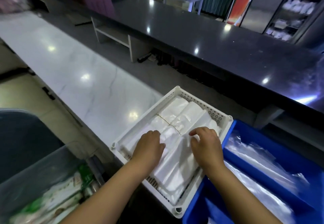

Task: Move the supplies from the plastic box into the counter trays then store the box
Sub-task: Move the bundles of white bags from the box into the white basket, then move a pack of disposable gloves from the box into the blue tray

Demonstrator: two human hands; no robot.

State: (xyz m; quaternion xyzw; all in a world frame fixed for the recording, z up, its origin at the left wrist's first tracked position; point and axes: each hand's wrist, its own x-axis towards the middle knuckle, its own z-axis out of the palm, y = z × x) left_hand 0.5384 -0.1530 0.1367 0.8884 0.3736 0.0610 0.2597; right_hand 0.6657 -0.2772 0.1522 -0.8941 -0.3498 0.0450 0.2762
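Observation:
A white perforated tray (pixel 177 93) sits on the counter, filled with bundles of clear plastic bags (pixel 175 113), one bound by a rubber band. Both hands are inside it on a bag bundle (pixel 177 164) at the near end. My left hand (pixel 149 148) rests on the bundle with fingers curled down onto it. My right hand (pixel 205 145) pinches the plastic at the bundle's right edge. A translucent grey plastic box (pixel 35 167) stands at lower left and holds green-and-white packets (pixel 57 201).
A blue tray (pixel 245 132) with clear plastic bags touches the white tray's right side. A white marble counter (pixel 70 66) stretches left and away. A raised black countertop (pixel 192 31) runs behind. A grey bin lid lies at far left.

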